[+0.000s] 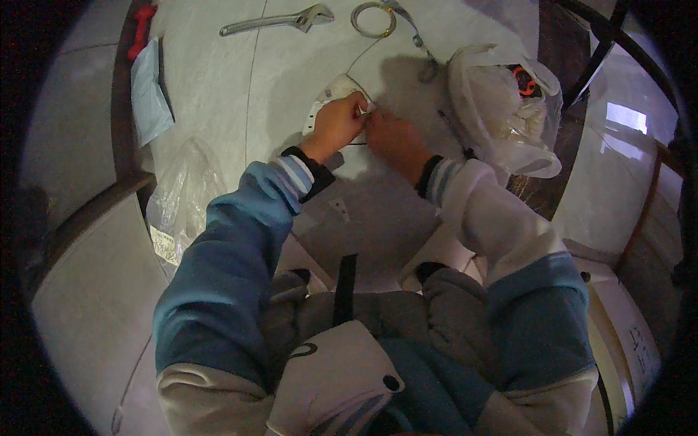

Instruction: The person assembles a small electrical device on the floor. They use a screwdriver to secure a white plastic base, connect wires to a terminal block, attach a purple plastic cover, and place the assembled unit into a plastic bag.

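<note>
My left hand [338,125] and my right hand [396,140] meet at the middle of the floor, fingers pinched close together. Both are closed, and whatever lies between the fingertips is too small to make out. Beneath them is a white piece with small dark slots along its left edge [311,120], mostly hidden by the hands. From a coil of thin wire [373,35], a strand runs down to this white piece. An adjustable wrench [269,23] lies beyond my left hand. To the right of my right hand is a thin dark tool [454,129].
A white plastic bag [476,120] with an orange-and-black round thing [525,82] stands at right. A grey strap-like piece [416,38] lies by the coil. Leftward are a clear bag [187,192], a pale blue packet [149,94] and a red dumbbell-shaped thing [142,30].
</note>
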A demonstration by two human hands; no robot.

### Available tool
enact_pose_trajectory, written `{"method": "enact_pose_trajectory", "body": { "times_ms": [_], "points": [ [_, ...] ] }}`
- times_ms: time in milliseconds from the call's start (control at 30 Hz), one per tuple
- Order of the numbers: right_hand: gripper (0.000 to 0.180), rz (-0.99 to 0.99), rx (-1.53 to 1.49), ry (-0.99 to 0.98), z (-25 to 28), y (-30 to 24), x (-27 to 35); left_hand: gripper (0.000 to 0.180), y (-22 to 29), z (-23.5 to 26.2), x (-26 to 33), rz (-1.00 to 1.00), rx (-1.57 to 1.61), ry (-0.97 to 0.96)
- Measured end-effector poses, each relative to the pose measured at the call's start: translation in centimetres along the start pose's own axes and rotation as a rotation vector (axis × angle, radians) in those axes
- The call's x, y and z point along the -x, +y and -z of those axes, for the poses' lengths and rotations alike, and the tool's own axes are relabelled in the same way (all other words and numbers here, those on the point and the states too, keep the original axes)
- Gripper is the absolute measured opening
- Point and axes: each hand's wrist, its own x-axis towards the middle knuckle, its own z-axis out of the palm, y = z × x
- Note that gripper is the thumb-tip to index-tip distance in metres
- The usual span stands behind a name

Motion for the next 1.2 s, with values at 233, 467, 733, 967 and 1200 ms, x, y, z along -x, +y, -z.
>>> {"method": "enact_pose_trajectory", "body": {
  "times_ms": [233,467,733,967,1200],
  "points": [
    [0.013,0.036,0.027,-0.144,0.2,-0.6,-0.3,0.014,-0.3,0.1,-0.4,-0.003,-0.008,-0.062],
    [0.014,-0.238,-0.19,-0.185,0.2,-1.3,-1.0,0.01,-1.0,-0.1,-0.4,-0.087,-0.058,-0.012],
    [0.017,-0.34,-0.379,-0.269,-2.0,0.2,-1.3,0.013,-0.2,0.2,-0.3,-0.063,-0.037,-0.05],
    [0.026,-0.71,-0.955,-0.368,-1.2,2.8,-0.2,0.017,0.2,0.6,-0.2,-0.002,-0.053,-0.088],
    [0.022,-0.506,-0.456,-0.185,-1.9,1.7,-0.2,0.016,-0.1,0.2,-0.4,-0.014,-0.062,-0.065]
  ]
}}
